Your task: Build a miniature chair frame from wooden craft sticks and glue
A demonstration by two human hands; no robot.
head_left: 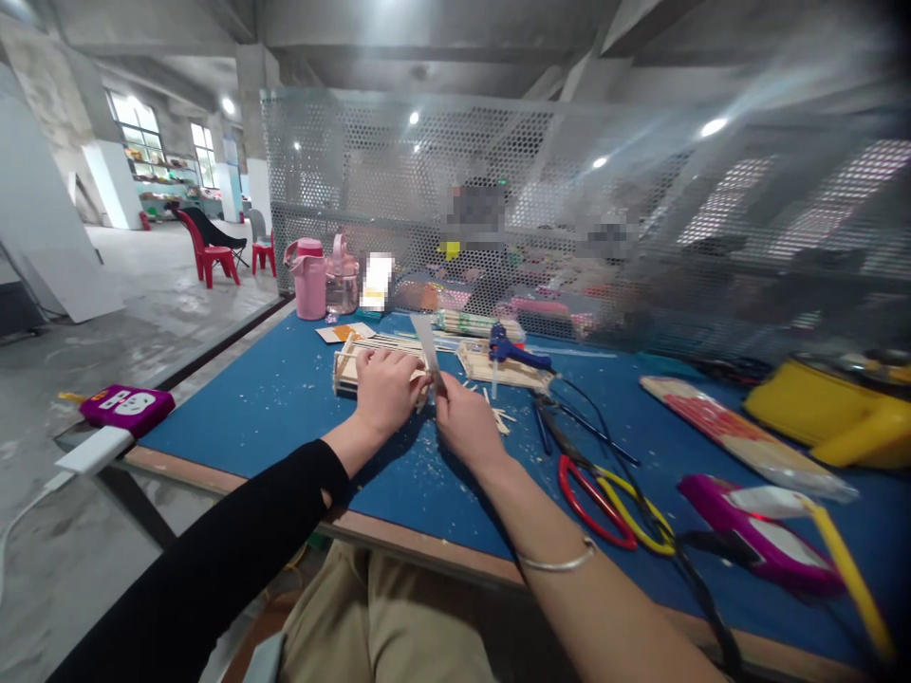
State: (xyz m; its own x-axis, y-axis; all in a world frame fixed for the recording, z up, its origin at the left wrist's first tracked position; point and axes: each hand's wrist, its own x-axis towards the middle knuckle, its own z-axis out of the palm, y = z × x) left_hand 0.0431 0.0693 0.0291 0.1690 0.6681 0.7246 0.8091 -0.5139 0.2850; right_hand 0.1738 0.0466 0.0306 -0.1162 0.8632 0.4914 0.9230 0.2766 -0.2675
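Note:
My left hand (pixel 388 391) is closed on a small model made of wooden sticks (pixel 346 372), its fingers lying over the top and the thumb at the right end. My right hand (pixel 470 422) grips a flat, pale blade-like tool (pixel 425 340) that points up and away. The tool's lower part is hidden in the fist, close to the model's right end. Just behind sits a second stick-built piece (pixel 512 368), with a blue hot glue gun (pixel 513 351) over it. Short stick offcuts (pixel 502 417) lie right of my right hand.
Red-and-yellow-handled scissors (pixel 598 503), purple power strips (pixel 128 408), a packaged bundle (pixel 740 432) and a yellow bag (pixel 826 408) surround the work. Pink bottles (pixel 310 280) and a lit phone (pixel 377 283) stand at the back left. A perforated metal screen (pixel 370 180) borders the blue table (pixel 234 408).

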